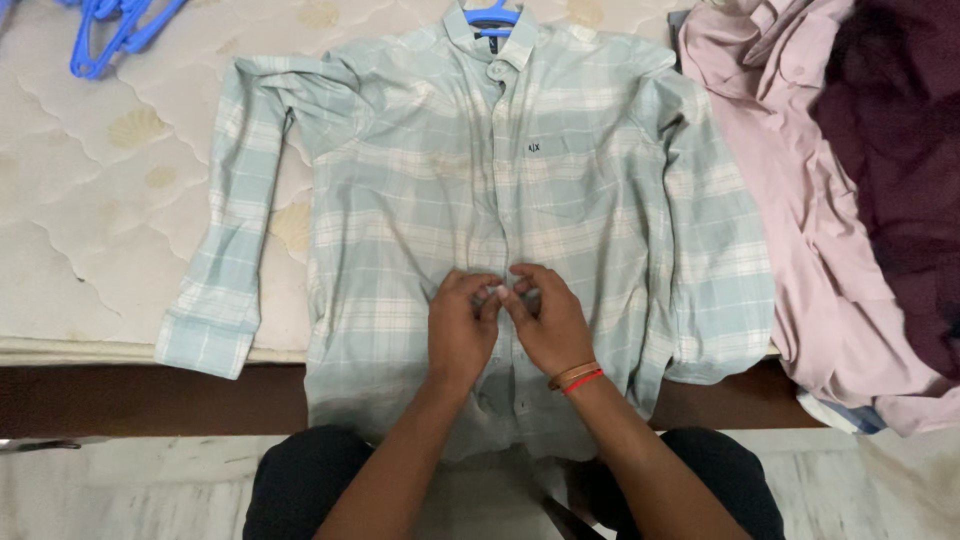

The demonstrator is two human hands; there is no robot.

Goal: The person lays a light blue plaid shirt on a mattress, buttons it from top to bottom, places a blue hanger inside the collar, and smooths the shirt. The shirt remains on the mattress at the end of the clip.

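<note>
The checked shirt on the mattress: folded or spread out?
Spread out: the checked shirt lies flat, front up, both sleeves extended, hem hanging over the mattress edge.

My quilted mattress (110, 190) carries a pale green checked shirt (420, 200), blue hangers (115, 35), and pink (790, 220) and maroon garments (900, 150).

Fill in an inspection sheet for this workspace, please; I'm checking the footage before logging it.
Surface: quilted cream mattress on a dark wooden frame.
Job's things: pale green checked shirt laid flat, front up, on a blue hanger.
Clutter: pink garment, maroon garment, spare blue hangers.
Hands: left hand and right hand pinch the shirt's button placket; bands on right wrist.
Cables: nothing seen.
Surroundings: pale marble floor.
</note>
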